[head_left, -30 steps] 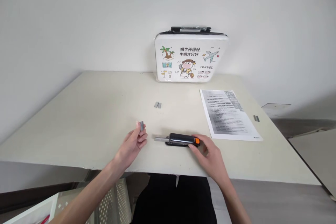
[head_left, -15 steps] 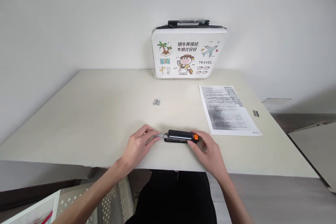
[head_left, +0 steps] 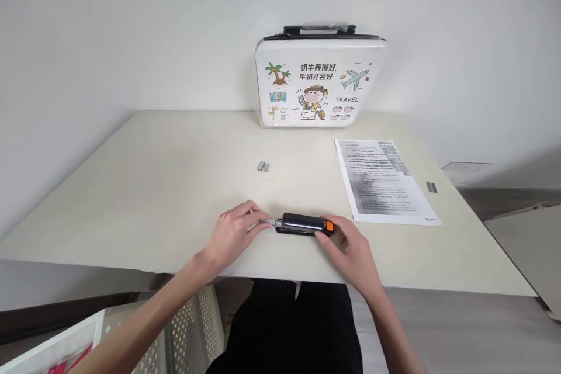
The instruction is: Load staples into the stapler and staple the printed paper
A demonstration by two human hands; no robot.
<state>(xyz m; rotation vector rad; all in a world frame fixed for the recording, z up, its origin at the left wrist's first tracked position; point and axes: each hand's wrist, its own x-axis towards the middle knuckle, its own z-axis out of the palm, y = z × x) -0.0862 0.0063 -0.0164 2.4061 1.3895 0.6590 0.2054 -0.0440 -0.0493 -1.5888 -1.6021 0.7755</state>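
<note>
A black stapler (head_left: 301,223) with an orange rear end lies flat near the table's front edge, its metal staple tray sticking out to the left. My left hand (head_left: 234,236) is closed in a pinch at the tip of that metal tray; the grey staple strip it held is hidden under the fingers. My right hand (head_left: 350,251) rests on the table at the stapler's orange end, fingertips pressed against it and holding it still.
A loose strip of grey staples (head_left: 263,166) lies mid-table and another (head_left: 432,187) near the right edge. A printed sheet (head_left: 383,181) lies to the right. A white cartoon-printed case (head_left: 319,79) stands against the wall. A perforated white bin (head_left: 193,327) sits below the table.
My left hand, which held a grey staple strip up in the air, has come down to the stapler's protruding metal tray. My right hand stayed at the orange end.
</note>
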